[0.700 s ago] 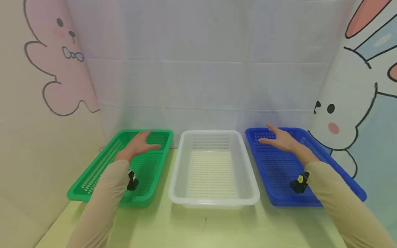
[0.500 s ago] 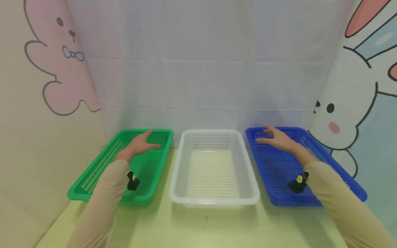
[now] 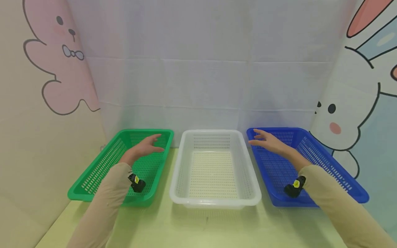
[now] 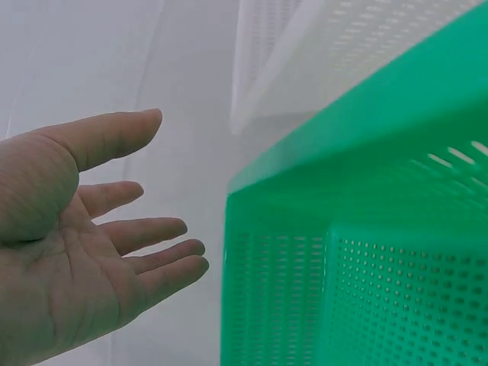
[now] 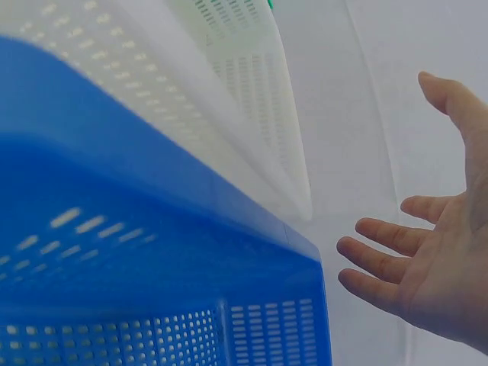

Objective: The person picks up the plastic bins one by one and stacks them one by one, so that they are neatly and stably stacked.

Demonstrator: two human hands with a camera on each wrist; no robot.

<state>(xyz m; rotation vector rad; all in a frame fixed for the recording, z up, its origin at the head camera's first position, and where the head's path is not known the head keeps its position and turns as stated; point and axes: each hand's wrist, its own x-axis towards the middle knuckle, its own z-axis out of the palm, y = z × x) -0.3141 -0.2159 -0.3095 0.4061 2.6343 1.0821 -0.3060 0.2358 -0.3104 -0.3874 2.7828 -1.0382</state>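
Note:
Three perforated plastic baskets stand side by side on a yellow-green table: a green basket (image 3: 93, 174) at left, a white basket (image 3: 183, 165) in the middle, a blue basket (image 3: 335, 162) at right. My left hand (image 3: 145, 146) hovers over the far end of the green basket, fingers straight and spread, holding nothing. My right hand (image 3: 268, 141) hovers over the far left corner of the blue basket, also spread and holding nothing. The left wrist view shows the open palm (image 4: 84, 252) beside the green basket (image 4: 366, 252). The right wrist view shows the open palm (image 5: 435, 267) beside the blue basket (image 5: 152, 252).
A white cloth backdrop (image 3: 204, 69) hangs behind the baskets. Cartoon rabbit panels stand at left (image 3: 46, 58) and right (image 3: 356, 86). A small black wrist camera sits on each sleeve. A strip of table (image 3: 204, 227) lies in front of the baskets.
Both hands have drifted inward toward the white basket, the left to the right and the right to the left. They stay open and hold nothing.

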